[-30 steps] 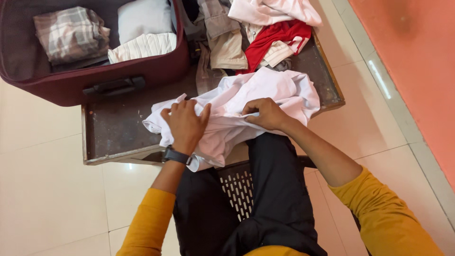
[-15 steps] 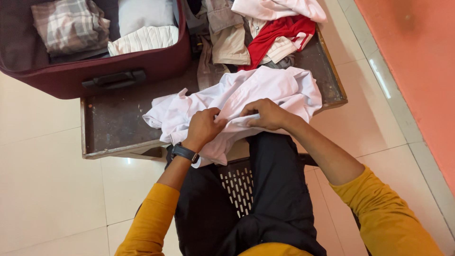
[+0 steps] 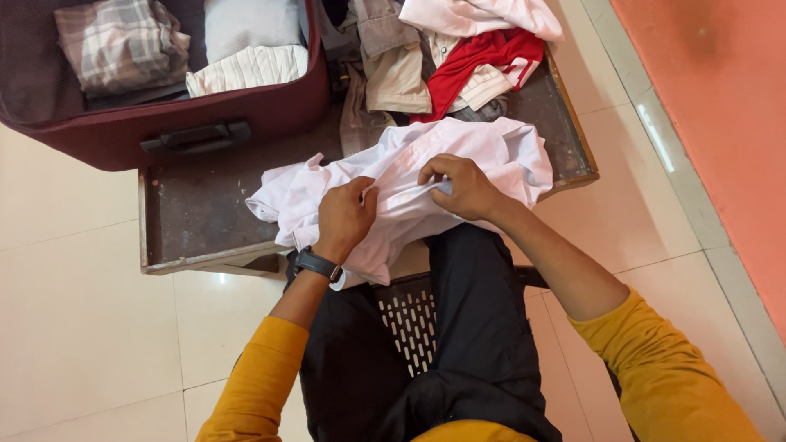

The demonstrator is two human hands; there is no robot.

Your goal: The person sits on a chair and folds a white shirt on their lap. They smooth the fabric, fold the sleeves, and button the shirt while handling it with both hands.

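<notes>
Pinching white shirt (image 3: 491, 151) w/ both grips, left hand (image 3: 344, 217), right hand (image 3: 467, 187), at table (image 3: 192, 221) front edge

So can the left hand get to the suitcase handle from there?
Probably yes. The left hand grips the white shirt, so it would have to let go first. The black handle on the maroon suitcase faces the person, with only bare tabletop between.

So there's a low dark brown table (image 3: 196, 221) with a raised rim sitting on a cream tiled floor (image 3: 74, 327). Directly on it: a maroon suitcase (image 3: 164, 131) lying open, 1 crumpled white shirt (image 3: 491, 151), and a messy clothes pile (image 3: 442, 57) of beige, red and white pieces.
</notes>
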